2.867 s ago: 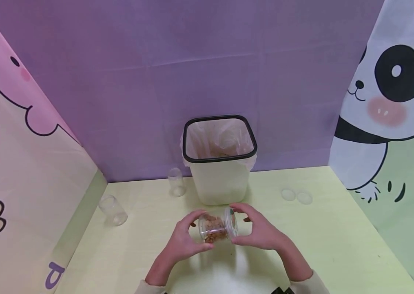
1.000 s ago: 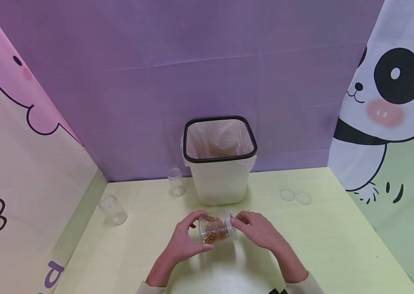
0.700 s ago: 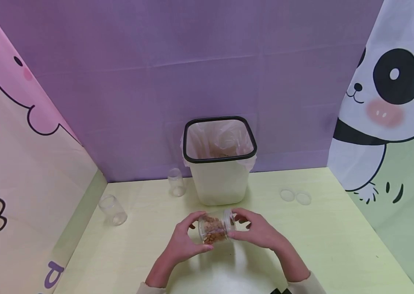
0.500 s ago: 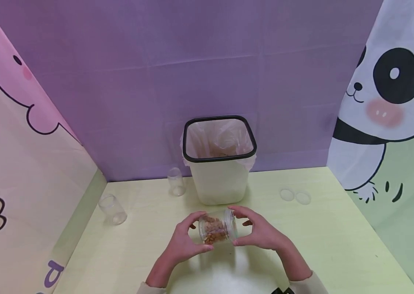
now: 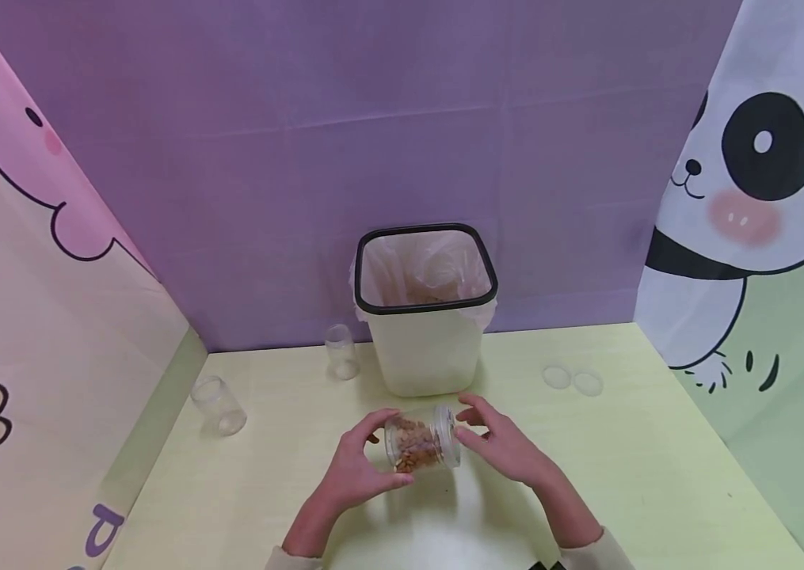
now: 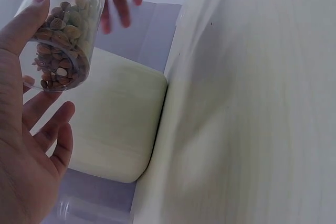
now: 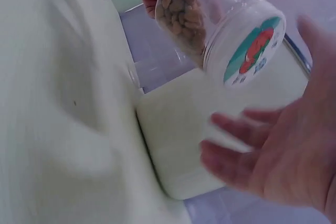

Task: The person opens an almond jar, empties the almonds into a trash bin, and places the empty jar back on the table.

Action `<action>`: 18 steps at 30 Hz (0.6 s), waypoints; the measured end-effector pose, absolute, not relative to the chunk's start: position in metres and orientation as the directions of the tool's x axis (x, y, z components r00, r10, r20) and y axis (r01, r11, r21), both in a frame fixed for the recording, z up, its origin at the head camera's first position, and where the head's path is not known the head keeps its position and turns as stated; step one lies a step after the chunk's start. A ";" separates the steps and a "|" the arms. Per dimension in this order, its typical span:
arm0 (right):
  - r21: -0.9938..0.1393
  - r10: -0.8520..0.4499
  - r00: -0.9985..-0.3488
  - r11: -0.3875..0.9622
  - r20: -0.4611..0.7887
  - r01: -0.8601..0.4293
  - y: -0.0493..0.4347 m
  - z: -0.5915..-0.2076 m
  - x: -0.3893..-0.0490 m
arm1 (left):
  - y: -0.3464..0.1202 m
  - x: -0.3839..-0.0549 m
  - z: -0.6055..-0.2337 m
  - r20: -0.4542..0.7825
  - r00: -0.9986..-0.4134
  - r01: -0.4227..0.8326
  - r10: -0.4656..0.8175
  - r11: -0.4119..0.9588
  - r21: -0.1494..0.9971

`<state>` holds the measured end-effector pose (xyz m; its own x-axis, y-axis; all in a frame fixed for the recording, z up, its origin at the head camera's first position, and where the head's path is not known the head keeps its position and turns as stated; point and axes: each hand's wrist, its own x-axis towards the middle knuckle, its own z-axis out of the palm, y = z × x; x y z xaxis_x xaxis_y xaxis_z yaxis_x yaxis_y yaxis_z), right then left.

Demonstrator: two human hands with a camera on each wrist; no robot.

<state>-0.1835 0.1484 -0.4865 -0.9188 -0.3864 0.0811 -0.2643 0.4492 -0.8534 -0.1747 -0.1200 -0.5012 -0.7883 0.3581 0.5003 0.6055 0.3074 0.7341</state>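
My left hand (image 5: 364,459) grips a clear plastic jar (image 5: 413,443) by its base end, thumb on one side and fingers on the other. The jar lies tilted on its side in the air, partly filled with brown nut-like kernels (image 6: 62,51). Its clear screw lid (image 5: 447,435) faces right and bears a teal label with red figures (image 7: 254,51). Beside the lid, my right hand (image 5: 504,443) has its fingers spread and loosely bent. In the right wrist view those fingers (image 7: 236,166) are apart from the lid, with nothing between them.
A white bin (image 5: 430,356) with a black rim and plastic liner stands behind the hands. Two clear uncapped jars, one left of the bin (image 5: 341,352) and one farther left (image 5: 219,406), stand on the pale table (image 5: 287,507). Two clear discs (image 5: 573,380) lie at the right.
My right hand has repeatedly gripped and let go of the lid; half a second ago its fingers spanned it, now they are off it. My left hand and the jar have barely moved.
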 end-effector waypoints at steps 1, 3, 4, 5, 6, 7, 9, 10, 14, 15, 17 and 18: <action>-0.840 -0.369 -0.928 0.489 0.048 -0.237 0.147 -0.485 -0.183 | -0.120 -0.176 -0.505 0.503 -0.787 0.607 0.357 0.309 0.732; -0.810 -0.343 -0.939 0.554 -0.010 -0.193 0.145 -0.481 -0.182 | -0.121 -0.180 -0.514 0.500 -0.788 0.607 0.359 0.320 0.727; -0.799 -0.341 -0.940 0.572 -0.028 -0.184 0.144 -0.480 -0.182 | -0.121 -0.181 -0.518 0.495 -0.791 0.604 0.361 0.324 0.728; -0.788 -0.345 -0.938 0.587 -0.036 -0.186 0.143 -0.478 -0.181 | -0.122 -0.183 -0.522 0.484 -0.798 0.594 0.360 0.328 0.735; -0.782 -0.350 -0.936 0.594 -0.039 -0.189 0.143 -0.477 -0.181 | -0.122 -0.184 -0.525 0.478 -0.800 0.590 0.361 0.330 0.737; -0.783 -0.361 -0.932 0.590 -0.037 -0.197 0.143 -0.476 -0.181 | -0.122 -0.186 -0.527 0.475 -0.801 0.588 0.364 0.333 0.737; -0.797 -0.386 -0.922 0.563 -0.018 -0.220 0.143 -0.476 -0.182 | -0.123 -0.187 -0.530 0.471 -0.802 0.586 0.368 0.330 0.740; -0.807 -0.402 -0.915 0.543 -0.006 -0.233 0.144 -0.476 -0.182 | -0.123 -0.188 -0.531 0.470 -0.802 0.585 0.369 0.325 0.743; -0.843 -0.477 -0.875 0.434 0.084 -0.318 0.148 -0.479 -0.182 | -0.123 -0.187 -0.532 0.458 -0.807 0.576 0.372 0.328 0.749; -0.844 -0.488 -0.866 0.414 0.110 -0.341 0.149 -0.480 -0.181 | -0.123 -0.187 -0.533 0.454 -0.810 0.572 0.371 0.329 0.752; -0.838 -0.510 -0.844 0.379 0.164 -0.392 0.150 -0.480 -0.180 | -0.124 -0.186 -0.533 0.445 -0.815 0.564 0.370 0.334 0.756; -0.836 -0.516 -0.837 0.367 0.183 -0.409 0.150 -0.480 -0.180 | -0.124 -0.185 -0.533 0.445 -0.816 0.564 0.369 0.334 0.755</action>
<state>-0.1796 0.1497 -0.4799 -0.8369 -0.5157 0.1834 -0.4091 0.3668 -0.8355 -0.1850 -0.1240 -0.5332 -0.8157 0.3695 0.4451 0.5636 0.3344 0.7553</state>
